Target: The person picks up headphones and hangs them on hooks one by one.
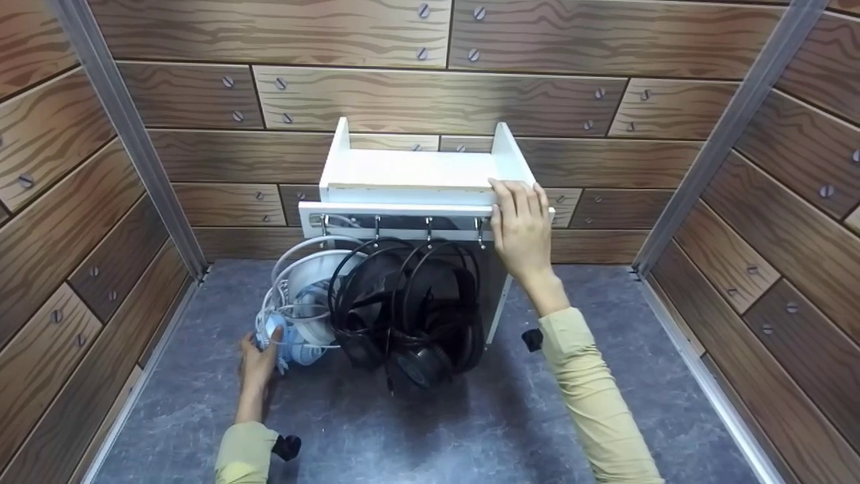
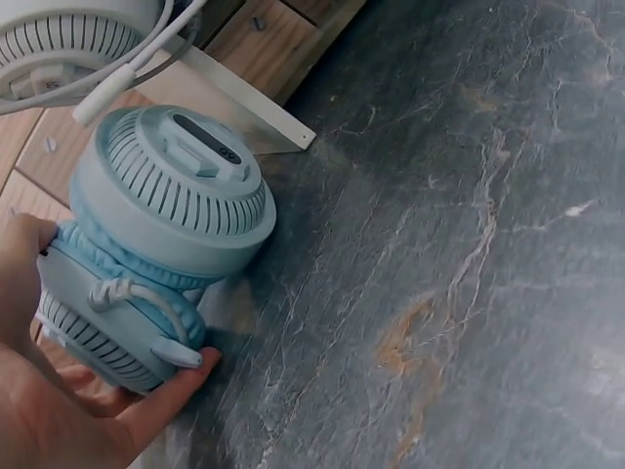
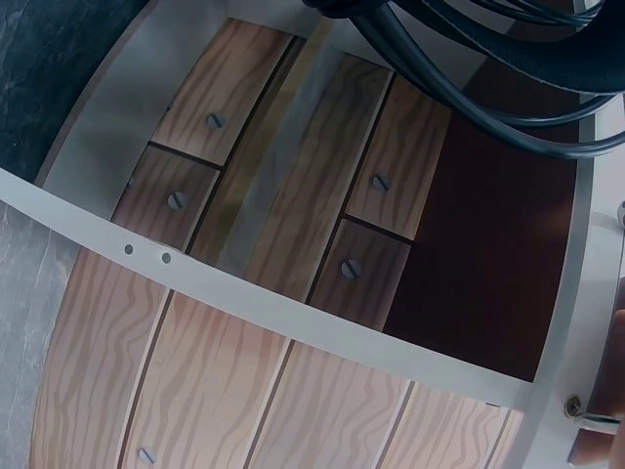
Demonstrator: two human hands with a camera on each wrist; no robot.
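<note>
A white rack (image 1: 416,168) has an upper shelf and a front rail with several metal hooks (image 1: 428,228). Light blue headphones (image 2: 176,205) hang low at its left end, their ear cups close together. My left hand (image 1: 259,359) grips the nearer ear cup between thumb and fingers. Beside them hang white headphones (image 2: 68,39) and black headphones (image 1: 423,363), with headbands overlapping. Over the rail's right end my right hand (image 1: 524,235) holds the rack, fingers across the top and thumb at the front. Only bits of that hand show at the right wrist view's edge.
The rack stands on a grey marbled floor (image 1: 470,430) near the back wood-plank wall (image 1: 416,97). Plank walls with metal corner posts rise on both sides. A white side frame (image 3: 293,303) and black headphone bands (image 3: 469,117) appear in the right wrist view.
</note>
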